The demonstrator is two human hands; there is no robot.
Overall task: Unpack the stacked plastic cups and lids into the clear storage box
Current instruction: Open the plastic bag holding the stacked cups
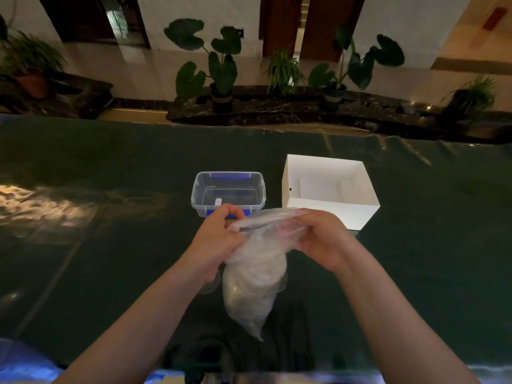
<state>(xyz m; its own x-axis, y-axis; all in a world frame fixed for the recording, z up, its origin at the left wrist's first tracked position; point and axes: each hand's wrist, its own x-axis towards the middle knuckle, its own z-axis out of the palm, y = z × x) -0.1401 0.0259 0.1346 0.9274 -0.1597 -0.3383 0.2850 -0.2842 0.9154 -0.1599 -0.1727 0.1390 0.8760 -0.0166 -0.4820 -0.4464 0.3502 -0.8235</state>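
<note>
- Head view looks down on your wide table under a dark green glossy cover (110,245), which fills the scene from the near edge to the far planters.
- Far right of centre on that cover sits an open white cardboard box (331,206), its near wall facing you.
- Just left of the cardboard box stands the clear plastic storage box with blue latches (228,194), lid off; a small white piece lies on its floor.
- Between your hands hangs a crumpled clear plastic bag of whitish stacked cups and lids (253,284), nearer to you than the storage box; the separate pieces inside blur together.
- Your right hand (318,239) has its fingers curled round the bag's upper right edge.
- Your left hand (219,236) pinches the bag's upper left edge, knuckles overlapping the storage box's near rim in this view.
</note>
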